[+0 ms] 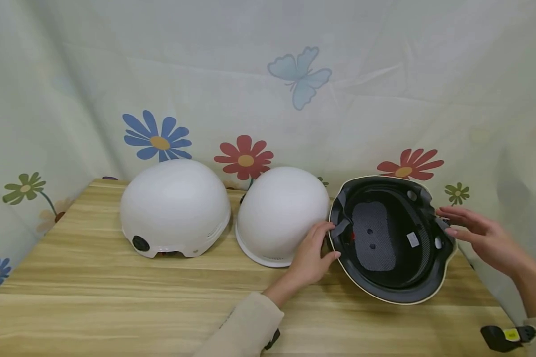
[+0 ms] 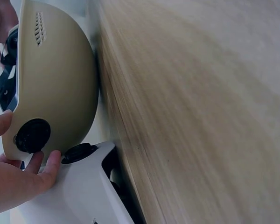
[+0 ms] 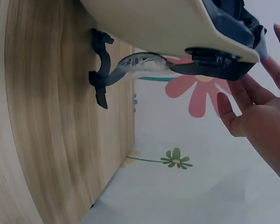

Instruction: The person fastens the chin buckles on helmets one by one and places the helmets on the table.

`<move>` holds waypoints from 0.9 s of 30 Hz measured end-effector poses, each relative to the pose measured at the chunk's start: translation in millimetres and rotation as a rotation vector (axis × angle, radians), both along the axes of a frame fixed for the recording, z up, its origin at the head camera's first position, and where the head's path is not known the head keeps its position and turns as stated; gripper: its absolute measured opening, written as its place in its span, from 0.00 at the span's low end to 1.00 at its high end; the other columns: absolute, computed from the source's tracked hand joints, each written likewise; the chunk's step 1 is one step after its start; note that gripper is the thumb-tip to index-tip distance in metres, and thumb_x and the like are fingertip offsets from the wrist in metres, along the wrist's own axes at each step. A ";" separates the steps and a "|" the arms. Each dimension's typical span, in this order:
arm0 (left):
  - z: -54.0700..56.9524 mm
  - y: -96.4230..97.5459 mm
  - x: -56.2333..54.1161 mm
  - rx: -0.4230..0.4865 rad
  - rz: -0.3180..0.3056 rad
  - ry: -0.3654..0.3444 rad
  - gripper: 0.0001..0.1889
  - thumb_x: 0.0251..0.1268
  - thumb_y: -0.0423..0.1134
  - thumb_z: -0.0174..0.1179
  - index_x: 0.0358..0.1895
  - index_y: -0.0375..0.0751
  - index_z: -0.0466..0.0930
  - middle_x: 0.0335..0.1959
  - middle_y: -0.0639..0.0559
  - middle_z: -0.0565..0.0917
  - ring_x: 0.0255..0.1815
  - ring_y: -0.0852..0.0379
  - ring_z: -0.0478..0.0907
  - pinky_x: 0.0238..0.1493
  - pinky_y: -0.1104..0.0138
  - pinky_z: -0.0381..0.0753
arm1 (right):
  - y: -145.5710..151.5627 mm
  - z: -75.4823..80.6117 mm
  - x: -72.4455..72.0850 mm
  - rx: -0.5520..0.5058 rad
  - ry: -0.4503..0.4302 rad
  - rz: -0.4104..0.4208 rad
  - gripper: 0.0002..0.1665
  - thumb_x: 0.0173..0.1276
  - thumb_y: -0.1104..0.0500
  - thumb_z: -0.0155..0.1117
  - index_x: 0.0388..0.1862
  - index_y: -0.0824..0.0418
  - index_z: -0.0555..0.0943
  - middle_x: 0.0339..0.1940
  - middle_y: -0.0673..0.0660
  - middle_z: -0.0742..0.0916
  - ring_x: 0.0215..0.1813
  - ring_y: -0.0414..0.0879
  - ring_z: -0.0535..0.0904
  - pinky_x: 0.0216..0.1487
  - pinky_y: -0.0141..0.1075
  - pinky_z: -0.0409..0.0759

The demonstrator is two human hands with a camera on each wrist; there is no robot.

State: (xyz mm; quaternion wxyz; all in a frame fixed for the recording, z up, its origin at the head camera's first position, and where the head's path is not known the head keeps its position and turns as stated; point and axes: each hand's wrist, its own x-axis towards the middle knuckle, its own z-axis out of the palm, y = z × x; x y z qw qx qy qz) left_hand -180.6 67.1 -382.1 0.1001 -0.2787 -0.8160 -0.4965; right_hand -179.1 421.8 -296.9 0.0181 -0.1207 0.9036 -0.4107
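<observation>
A beige helmet (image 1: 386, 292) lies upside down on the table's right side, its black padded inside facing up. My left hand (image 1: 310, 255) grips its left edge. In the left wrist view, the thumb is at the rim and fingers lie by the black round piece (image 2: 33, 135) on the shell. My right hand (image 1: 487, 235) is at the opposite edge, fingers spread and fairly straight beside a black strap (image 1: 442, 225). From the right wrist view, I cannot tell how firmly those fingertips touch. A black strap with a clear piece (image 3: 147, 65) hangs below the shell.
Left of the beige helmet, a white helmet (image 1: 283, 213) sits dome up, close against my left hand. Another white helmet (image 1: 174, 203) stands farther left. All rest on a wooden table (image 1: 129, 307), with a flowered curtain (image 1: 362, 114) behind it.
</observation>
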 end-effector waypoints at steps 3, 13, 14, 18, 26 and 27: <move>-0.1 0.0 -0.2 0.002 -0.001 0.002 0.27 0.57 0.33 0.62 0.60 0.34 0.64 0.61 0.43 0.66 0.63 0.51 0.63 0.63 0.65 0.61 | 4.8 -1.6 1.0 0.034 0.009 -0.003 0.28 0.71 0.62 0.49 0.69 0.58 0.59 0.56 0.36 0.69 0.55 0.27 0.60 0.44 0.17 0.63; -0.9 0.3 -0.5 0.005 0.002 0.004 0.27 0.57 0.33 0.62 0.60 0.35 0.64 0.61 0.43 0.66 0.63 0.51 0.63 0.62 0.65 0.61 | 10.3 -3.8 8.7 0.131 0.035 -0.104 0.24 0.68 0.59 0.56 0.61 0.60 0.67 0.43 0.32 0.75 0.42 0.28 0.73 0.36 0.21 0.71; -1.0 0.2 -0.6 0.003 0.001 0.005 0.27 0.57 0.33 0.62 0.60 0.35 0.64 0.61 0.43 0.66 0.63 0.51 0.63 0.62 0.65 0.61 | 10.6 -4.4 9.4 0.135 0.037 -0.109 0.24 0.67 0.59 0.56 0.61 0.60 0.67 0.43 0.32 0.76 0.41 0.28 0.73 0.36 0.22 0.71; -0.9 -0.4 -1.0 0.001 -0.002 0.006 0.27 0.57 0.33 0.62 0.60 0.35 0.64 0.61 0.43 0.66 0.63 0.51 0.63 0.63 0.65 0.61 | 12.0 -7.0 13.2 0.128 0.040 -0.106 0.23 0.67 0.60 0.57 0.60 0.61 0.67 0.42 0.34 0.77 0.41 0.29 0.74 0.35 0.23 0.72; -1.3 -0.7 -2.2 0.005 -0.004 0.008 0.27 0.57 0.33 0.62 0.60 0.35 0.64 0.61 0.43 0.66 0.63 0.51 0.63 0.62 0.65 0.61 | 13.9 -10.7 19.8 0.094 0.061 -0.112 0.21 0.67 0.63 0.57 0.58 0.57 0.69 0.42 0.35 0.78 0.39 0.30 0.76 0.35 0.23 0.73; -1.3 -0.7 -2.4 0.007 -0.004 0.005 0.27 0.57 0.33 0.62 0.60 0.35 0.64 0.61 0.43 0.66 0.63 0.51 0.63 0.62 0.65 0.61 | 14.0 -10.9 20.8 0.093 0.064 -0.116 0.20 0.66 0.63 0.57 0.57 0.56 0.70 0.41 0.35 0.78 0.39 0.31 0.76 0.34 0.23 0.73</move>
